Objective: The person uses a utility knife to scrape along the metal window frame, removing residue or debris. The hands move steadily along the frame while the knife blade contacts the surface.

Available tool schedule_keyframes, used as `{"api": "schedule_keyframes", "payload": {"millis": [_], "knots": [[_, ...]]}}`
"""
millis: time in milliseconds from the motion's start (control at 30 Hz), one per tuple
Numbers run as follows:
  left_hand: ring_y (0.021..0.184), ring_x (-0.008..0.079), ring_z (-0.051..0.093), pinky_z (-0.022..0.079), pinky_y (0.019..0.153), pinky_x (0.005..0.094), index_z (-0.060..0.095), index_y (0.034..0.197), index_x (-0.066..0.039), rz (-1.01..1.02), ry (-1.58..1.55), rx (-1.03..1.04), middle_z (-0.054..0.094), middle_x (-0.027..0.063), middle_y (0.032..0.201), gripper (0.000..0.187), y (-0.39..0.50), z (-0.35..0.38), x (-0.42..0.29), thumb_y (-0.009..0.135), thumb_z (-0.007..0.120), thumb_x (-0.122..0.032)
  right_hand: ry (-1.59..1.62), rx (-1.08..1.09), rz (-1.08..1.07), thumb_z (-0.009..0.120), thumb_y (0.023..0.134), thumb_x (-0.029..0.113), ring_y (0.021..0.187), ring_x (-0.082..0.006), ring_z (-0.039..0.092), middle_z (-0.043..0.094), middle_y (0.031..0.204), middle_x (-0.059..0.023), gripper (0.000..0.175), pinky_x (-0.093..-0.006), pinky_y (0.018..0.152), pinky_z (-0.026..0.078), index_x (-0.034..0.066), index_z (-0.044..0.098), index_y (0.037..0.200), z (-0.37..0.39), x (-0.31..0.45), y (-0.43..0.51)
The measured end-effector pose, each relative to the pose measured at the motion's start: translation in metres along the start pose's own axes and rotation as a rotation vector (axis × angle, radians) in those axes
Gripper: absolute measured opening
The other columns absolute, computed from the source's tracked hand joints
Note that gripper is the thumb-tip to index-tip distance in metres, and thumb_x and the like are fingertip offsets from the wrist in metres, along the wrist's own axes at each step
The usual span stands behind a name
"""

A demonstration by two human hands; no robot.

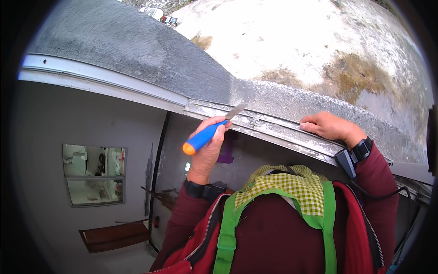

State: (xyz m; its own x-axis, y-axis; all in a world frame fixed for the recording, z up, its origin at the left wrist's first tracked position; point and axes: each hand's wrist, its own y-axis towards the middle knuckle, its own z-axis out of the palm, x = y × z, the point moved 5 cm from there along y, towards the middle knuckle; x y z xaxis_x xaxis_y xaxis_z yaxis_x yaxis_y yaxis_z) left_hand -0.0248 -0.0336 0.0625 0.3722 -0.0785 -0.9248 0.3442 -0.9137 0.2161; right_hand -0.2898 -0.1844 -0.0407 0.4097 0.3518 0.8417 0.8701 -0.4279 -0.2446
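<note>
My left hand (209, 147) grips a scraper (202, 137) with a blue handle and an orange butt end. Its flat metal blade (236, 111) angles up and right over the aluminium sliding-window track (273, 127); whether the blade touches the metal cannot be told. Whitish residue and dirt mark the track's grooves. Farther right, my right hand (330, 126) is on the outer rail of the same track, thumb and fingers closed at its edge. No tool shows in that hand.
A grey rendered wall (137, 44) meets the frame at upper left. Outside lies bright, stained concrete ground (291, 41), with a parked motorcycle (160, 15) far off. Indoors are an interior window (95, 174) and a brown wooden board (116, 236). A black cable (376, 197) hangs by my right sleeve.
</note>
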Motion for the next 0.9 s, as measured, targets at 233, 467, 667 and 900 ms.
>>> {"api": "schedule_keyframes", "payload": {"millis": [233,467,667,900], "knots": [[0.074,0.0114,0.066,0.054,0.068,0.0249,0.069,0.093,0.001,-0.250,0.119,0.177,0.069,0.0054,0.083,0.011,0.020,0.008,0.000,0.091,0.067,-0.009,0.047,0.013,-0.014,0.051,0.102,0.044,0.092,-0.0373,0.067,0.070,0.100,-0.0219,0.047,-0.0418,0.084,0.051,0.0024,0.066,0.117,0.000,-0.001,0.002],[0.076,0.0137,0.069,0.057,0.070,0.0254,0.068,0.095,0.002,-0.251,0.286,0.284,0.069,0.0075,0.085,0.013,0.029,0.011,0.003,0.092,0.066,-0.010,0.034,0.016,-0.007,0.051,0.102,0.043,0.093,-0.0369,0.067,0.070,0.100,-0.0218,0.046,-0.0418,0.084,0.051,0.0024,0.066,0.117,-0.001,0.001,0.001],[0.078,0.0133,0.068,0.058,0.074,0.0262,0.067,0.099,0.002,-0.291,0.231,0.249,0.068,0.0077,0.089,0.012,0.015,0.017,0.018,0.092,0.066,-0.008,0.030,0.036,-0.002,0.051,0.102,0.042,0.093,-0.0371,0.067,0.070,0.101,-0.0219,0.045,-0.0418,0.084,0.051,0.0023,0.066,0.116,-0.002,0.004,0.002],[0.078,0.0136,0.068,0.055,0.073,0.0263,0.069,0.099,0.001,-0.138,0.247,0.185,0.070,0.0077,0.090,0.012,-0.006,0.013,0.032,0.089,0.066,-0.004,0.013,0.025,0.000,0.051,0.102,0.041,0.093,-0.0371,0.067,0.070,0.101,-0.0215,0.044,-0.0416,0.083,0.051,0.0017,0.066,0.116,-0.003,0.006,0.001]]}}
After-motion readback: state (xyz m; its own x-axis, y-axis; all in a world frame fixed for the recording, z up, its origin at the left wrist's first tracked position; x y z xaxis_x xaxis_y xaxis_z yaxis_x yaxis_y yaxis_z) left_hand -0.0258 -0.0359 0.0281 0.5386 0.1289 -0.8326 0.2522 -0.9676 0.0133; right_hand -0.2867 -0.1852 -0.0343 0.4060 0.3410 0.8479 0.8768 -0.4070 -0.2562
